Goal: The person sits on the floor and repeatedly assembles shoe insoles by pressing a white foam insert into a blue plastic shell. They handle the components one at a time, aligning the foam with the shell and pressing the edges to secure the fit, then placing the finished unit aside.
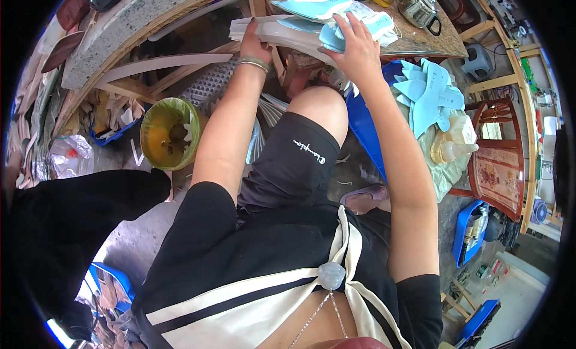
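My left hand (pixel 256 48) grips the left end of a stack of long white strips (pixel 288 36) at the table's near edge. The strips run rightward and curve down toward my right hand. My right hand (pixel 355 46) is closed at the strips' right side, its fingers over light-blue insole-shaped pieces (pixel 332 37). What lies under its palm is hidden. More blue-and-white insole-shaped pieces (pixel 318 6) lie on the table just beyond both hands.
A pile of light-blue insole-shaped pieces (pixel 429 94) rests at the right, beside a clear squeeze bottle (pixel 459 150). A metal teapot (pixel 418 12) stands on the wooden table (pixel 438 44). A green-lined bin (pixel 170 154) and a wooden chair (pixel 497 157) flank me.
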Demonstrator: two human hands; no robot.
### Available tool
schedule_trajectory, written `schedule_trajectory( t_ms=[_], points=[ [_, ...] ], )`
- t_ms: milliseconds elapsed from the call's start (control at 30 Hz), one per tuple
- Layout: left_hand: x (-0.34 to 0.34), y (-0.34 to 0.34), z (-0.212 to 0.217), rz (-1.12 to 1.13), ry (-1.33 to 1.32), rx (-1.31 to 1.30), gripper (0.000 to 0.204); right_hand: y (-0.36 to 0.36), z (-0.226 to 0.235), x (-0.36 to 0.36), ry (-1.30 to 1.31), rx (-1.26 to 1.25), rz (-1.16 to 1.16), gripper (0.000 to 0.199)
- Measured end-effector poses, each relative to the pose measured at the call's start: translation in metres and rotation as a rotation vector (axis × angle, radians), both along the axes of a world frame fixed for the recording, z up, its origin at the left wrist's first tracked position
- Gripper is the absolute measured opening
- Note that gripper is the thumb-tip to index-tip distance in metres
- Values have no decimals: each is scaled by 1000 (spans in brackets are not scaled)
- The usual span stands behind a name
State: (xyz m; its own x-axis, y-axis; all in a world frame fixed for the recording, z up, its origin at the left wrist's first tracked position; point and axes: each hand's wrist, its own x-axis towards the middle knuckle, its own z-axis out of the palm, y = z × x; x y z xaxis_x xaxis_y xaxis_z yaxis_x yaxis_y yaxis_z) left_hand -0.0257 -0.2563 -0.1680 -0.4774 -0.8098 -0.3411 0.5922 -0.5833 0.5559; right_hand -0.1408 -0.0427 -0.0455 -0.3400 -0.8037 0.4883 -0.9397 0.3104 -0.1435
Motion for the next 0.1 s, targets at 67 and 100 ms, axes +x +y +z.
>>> schedule_trajectory(
  t_ms=[67,100],
  points=[
    [-3,10,4,55,54,2,42,-1,1,-4,8,11,6,82],
    [-2,14,3,54,98,-58,46,-2,2,-3,17,9,14,84]
  ],
)
